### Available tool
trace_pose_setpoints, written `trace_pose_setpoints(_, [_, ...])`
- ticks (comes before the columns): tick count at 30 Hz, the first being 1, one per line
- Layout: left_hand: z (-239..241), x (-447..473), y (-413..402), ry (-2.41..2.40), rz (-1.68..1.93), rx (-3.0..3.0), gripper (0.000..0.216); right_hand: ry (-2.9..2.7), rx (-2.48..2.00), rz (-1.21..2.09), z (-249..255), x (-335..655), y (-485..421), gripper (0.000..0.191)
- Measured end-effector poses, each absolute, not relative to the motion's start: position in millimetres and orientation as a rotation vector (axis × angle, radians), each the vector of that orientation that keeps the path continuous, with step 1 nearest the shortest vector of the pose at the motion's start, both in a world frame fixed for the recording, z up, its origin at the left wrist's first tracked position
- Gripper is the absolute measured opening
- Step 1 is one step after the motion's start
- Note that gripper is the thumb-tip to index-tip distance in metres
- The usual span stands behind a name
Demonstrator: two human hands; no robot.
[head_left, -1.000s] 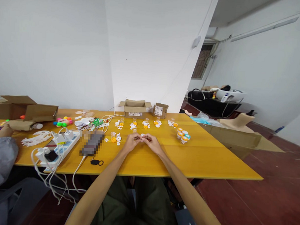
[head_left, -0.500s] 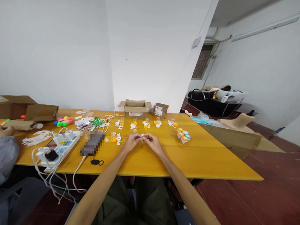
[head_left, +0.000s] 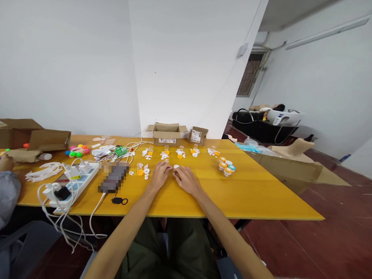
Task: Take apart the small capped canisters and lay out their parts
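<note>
My left hand (head_left: 161, 173) is over the middle of the table with its fingers bent together; whatever lies in its pinch is too small to name. Close by on the right, my right hand (head_left: 186, 178) has its fingers curled down near the tabletop, their tips closed over something hidden. A white plastic disc (head_left: 176, 166) shows just beyond the right fingertips. To the left lies a loose group of parts: a clear plastic cup (head_left: 139, 166), an orange ring (head_left: 140, 173) and a white gear-like disc (head_left: 146, 171).
Further groups of small white and orange parts (head_left: 179, 154) line the table's back. Capped round assemblies (head_left: 227, 168) stand right. Behind are an open carton (head_left: 165, 135) and a smaller box (head_left: 198, 136). A power strip (head_left: 77, 188), blurred device (head_left: 114, 177) and a co-worker's sleeve (head_left: 4, 194) are left.
My hands, which met at the fingertips around a small white part, have drawn apart and lowered toward the table. The white disc now shows between and beyond them.
</note>
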State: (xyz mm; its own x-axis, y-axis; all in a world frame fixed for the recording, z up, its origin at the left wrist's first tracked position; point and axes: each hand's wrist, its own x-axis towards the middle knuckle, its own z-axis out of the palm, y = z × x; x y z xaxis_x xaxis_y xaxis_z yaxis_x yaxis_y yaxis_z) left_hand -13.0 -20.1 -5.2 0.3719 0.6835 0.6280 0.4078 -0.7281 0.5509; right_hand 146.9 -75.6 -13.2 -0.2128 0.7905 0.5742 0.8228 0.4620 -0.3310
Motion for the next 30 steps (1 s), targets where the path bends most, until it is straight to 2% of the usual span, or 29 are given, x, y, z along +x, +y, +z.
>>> trace_pose_setpoints(10, [-9.3, -12.1, -16.6, 0.985, 1.256, 2.493, 0.023, -1.939, -1.397, -0.242, -14.1, 144.6, -75.4, 0.015])
trace_pose_setpoints(14, [-7.1, -12.9, -18.7, 1.033, 1.328, 2.424, 0.024, -1.781, -1.449, -0.275, -13.0, 147.0, -75.7, 0.023])
trace_pose_setpoints(20, [-10.1, -13.2, -18.2, 1.107, 1.456, 2.231, 0.025, -1.609, -1.463, -0.262, -22.6, 156.6, -68.5, 0.022])
trace_pose_setpoints(24, [-16.6, -11.5, -12.7, 1.083, 1.427, 2.079, 0.030, -1.517, -1.482, -0.159, -35.7, 162.9, -56.5, 0.022])
trace_pose_setpoints(30, [-25.1, -5.8, -4.0, 1.049, 1.283, 1.848, 0.030, -1.499, -1.437, 0.218, -47.1, 165.0, -41.5, 0.022])
